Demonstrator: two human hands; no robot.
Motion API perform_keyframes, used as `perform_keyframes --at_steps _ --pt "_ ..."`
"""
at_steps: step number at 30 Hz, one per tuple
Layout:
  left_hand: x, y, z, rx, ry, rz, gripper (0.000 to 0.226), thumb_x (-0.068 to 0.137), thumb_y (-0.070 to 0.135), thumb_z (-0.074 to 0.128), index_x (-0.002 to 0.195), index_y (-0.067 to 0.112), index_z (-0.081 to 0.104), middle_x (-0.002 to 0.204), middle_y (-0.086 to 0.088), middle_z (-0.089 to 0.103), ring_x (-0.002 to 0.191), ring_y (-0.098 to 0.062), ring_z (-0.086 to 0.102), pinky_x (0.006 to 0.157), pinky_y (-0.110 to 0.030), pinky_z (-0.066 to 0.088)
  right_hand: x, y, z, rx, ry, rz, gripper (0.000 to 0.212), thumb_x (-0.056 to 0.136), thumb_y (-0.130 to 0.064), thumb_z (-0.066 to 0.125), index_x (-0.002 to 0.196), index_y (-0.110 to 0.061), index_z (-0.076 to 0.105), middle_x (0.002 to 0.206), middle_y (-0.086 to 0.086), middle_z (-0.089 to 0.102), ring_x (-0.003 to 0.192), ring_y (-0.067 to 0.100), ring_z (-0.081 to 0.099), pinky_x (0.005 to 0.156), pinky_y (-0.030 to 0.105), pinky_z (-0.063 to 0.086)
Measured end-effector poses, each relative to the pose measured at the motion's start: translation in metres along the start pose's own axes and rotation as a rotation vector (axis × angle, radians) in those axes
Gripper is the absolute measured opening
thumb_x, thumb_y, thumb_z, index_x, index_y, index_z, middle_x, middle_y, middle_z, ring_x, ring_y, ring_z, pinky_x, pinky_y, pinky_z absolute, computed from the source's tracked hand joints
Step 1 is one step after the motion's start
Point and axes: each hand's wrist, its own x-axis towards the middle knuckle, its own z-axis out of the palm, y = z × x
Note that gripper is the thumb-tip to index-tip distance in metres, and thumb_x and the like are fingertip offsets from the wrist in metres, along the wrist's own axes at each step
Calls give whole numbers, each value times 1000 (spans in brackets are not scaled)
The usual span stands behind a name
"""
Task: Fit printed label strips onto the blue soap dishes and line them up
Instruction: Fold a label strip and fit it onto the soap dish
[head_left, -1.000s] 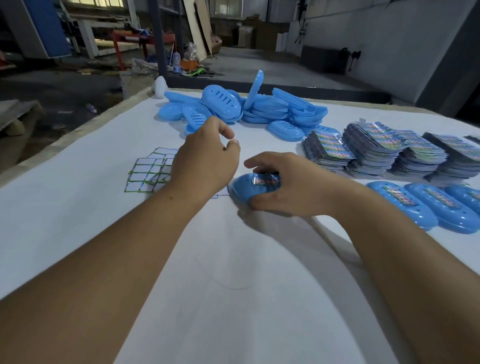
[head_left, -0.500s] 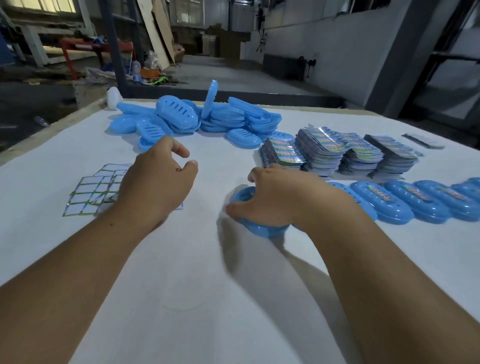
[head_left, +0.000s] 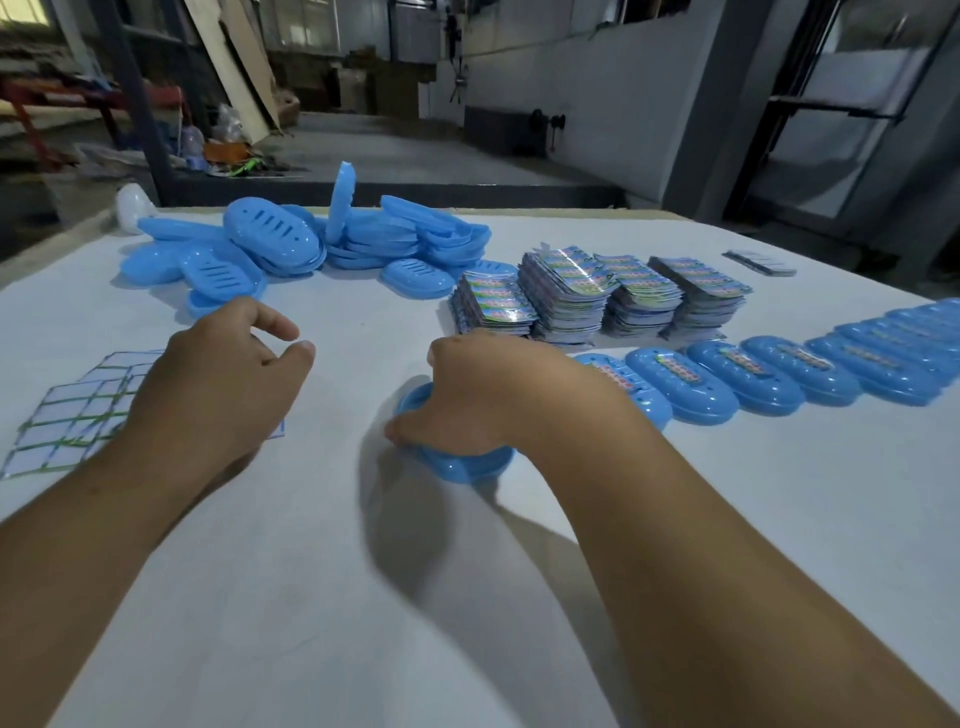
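My right hand (head_left: 483, 395) grips a blue soap dish (head_left: 457, 465) from above near the table's middle; the hand hides the dish's top, so no label shows on it. The dish lies at the left end of a row of labelled blue dishes (head_left: 753, 376) that runs off to the right. My left hand (head_left: 218, 384) hovers over the white table (head_left: 363, 597) with loosely curled fingers and holds nothing. Stacks of printed label strips (head_left: 571, 291) stand behind the row. A heap of unlabelled blue dishes (head_left: 311, 249) lies at the back.
Under my left hand, white sheets with green grid lines (head_left: 67, 415) are spread out on the table. A white rounded object (head_left: 132, 205) sits at the back left corner. A small flat pack (head_left: 761, 261) lies at the back right. Beyond the table's far edge is workshop floor.
My right hand has carried the dish to the right, toward the left end of the row. My left hand has let go of the dish and hovers apart from it.
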Motion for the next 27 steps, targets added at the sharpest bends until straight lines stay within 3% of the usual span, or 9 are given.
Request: perform_keyframes --at_steps 2,6,10,14,19,24,27 --pt "-1 1 0 -17 -2 8 14 89 44 64 88 33 57 66 10 67 72 -12 62 68 -36 44 0 2 -2 34 -10 22 41 81 -62 60 103 -28 53 102 3 42 90 29 49 61 32 33" --pt "-1 2 -1 -28 -15 14 12 90 41 65 90 31 59 65 7 66 74 -17 63 71 -39 48 0 6 -4 41 -34 39 32 85 -47 61 106 -26 50 110 6 41 93 31 50 74 36 37" --pt "-2 3 -1 -32 -25 12 12 90 41 65 91 30 59 66 5 66 75 -19 63 74 -41 50 -1 13 -10 54 -66 63 53 83 -33 62 135 -24 53 128 8 47 95 30 49 75 35 39" --pt "0 2 -1 -31 -18 8 13 90 42 64 90 30 59 65 6 66 72 -17 62 70 -38 48 -1 21 -14 73 -77 90 52 80 -22 60 131 -23 56 123 5 56 98 30 58 74 34 45" --pt "1 0 -1 6 -7 2 14 90 43 64 86 31 59 65 9 66 68 -12 60 58 -30 40 0 28 -14 85 -61 82 52 81 -17 59 133 -20 55 126 4 60 102 29 58 75 35 48" --pt "1 1 0 27 7 -13 14 90 42 65 82 31 60 69 10 65 67 -8 58 56 -26 36 9 20 -3 122 46 0 47 84 -28 64 129 -21 57 127 2 60 112 28 59 89 40 53" --pt "0 0 -1 58 30 -3 15 89 42 64 79 31 62 66 13 62 63 -3 56 55 -24 36 17 8 5 155 102 -85 49 86 -34 65 134 -28 57 124 -2 60 115 25 57 88 34 48"
